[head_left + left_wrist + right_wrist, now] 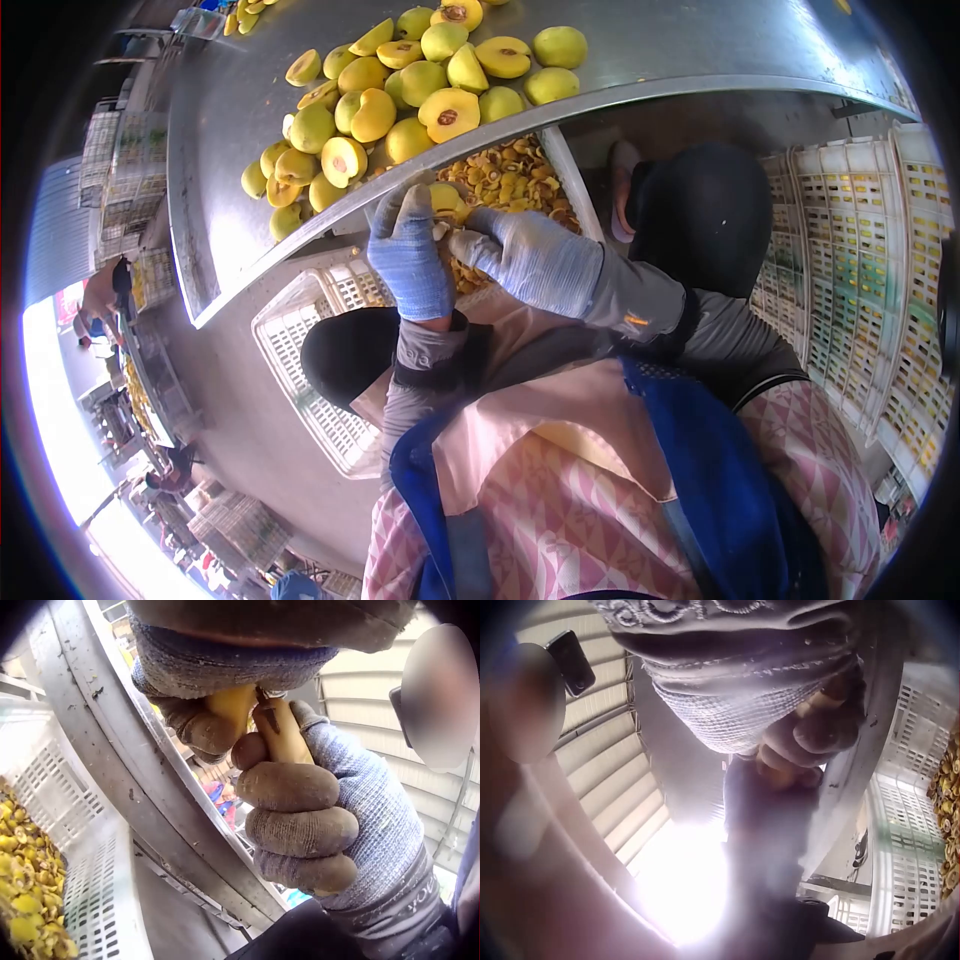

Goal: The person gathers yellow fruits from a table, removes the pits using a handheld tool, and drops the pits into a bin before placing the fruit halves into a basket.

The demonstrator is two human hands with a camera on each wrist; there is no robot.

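just below the centre of the head view, the left hand (408,255) is clasped round a yellow fruit half (447,200), pinching it between thumb and fingers, right at the rim of the metal table (230,200). the right hand (525,262) touches it from the right, fingers clenched round a wooden tool handle (289,739) that presses against the fruit. a pile of halved fruit (420,85) lies on the table in the upper middle; a tray of cut scraps (510,175) sits just behind the hands.
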